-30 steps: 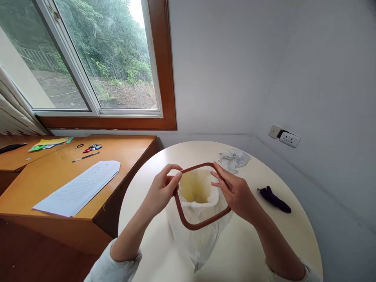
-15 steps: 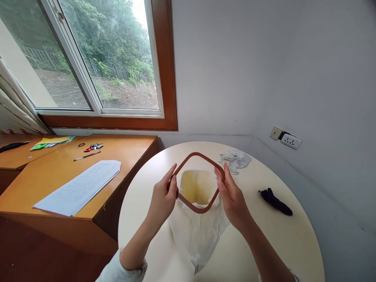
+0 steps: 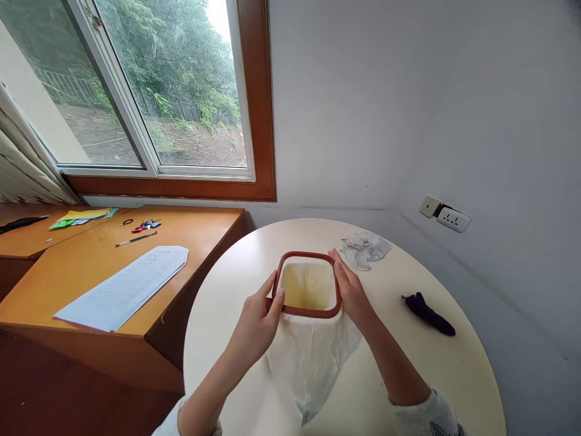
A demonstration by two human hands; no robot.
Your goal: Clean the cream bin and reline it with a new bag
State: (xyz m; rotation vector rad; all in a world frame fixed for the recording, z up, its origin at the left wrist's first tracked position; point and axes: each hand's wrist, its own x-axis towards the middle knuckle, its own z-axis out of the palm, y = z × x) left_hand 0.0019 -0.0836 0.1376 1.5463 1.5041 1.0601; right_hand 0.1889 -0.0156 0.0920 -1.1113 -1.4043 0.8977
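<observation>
A brown, square rim ring [image 3: 311, 313] with rounded corners lies level at the mouth of a bin [image 3: 307, 287] that looks yellow inside. A translucent white plastic bag [image 3: 313, 357] lines the bin and hangs down its near side to a point. My left hand [image 3: 255, 318] grips the ring's left side, thumb on top and fingers outside. Along the right side, my right hand [image 3: 355, 298] clasps the ring, its fingers stretched toward the far right corner. The bag hides most of the bin's outer wall.
The bin stands on a round cream table [image 3: 227, 290]. Crumpled plastic [image 3: 365, 249] and a dark cloth-like item [image 3: 429, 315] lie to its right. On the left, a wooden desk [image 3: 213, 225] holds papers [image 3: 127, 287], a pen [image 3: 136, 239] and small items. A window and wall sockets are behind.
The ring has turned from a diamond to line up square with the bin and has come down onto its mouth. Both hands moved with it, the right one inward.
</observation>
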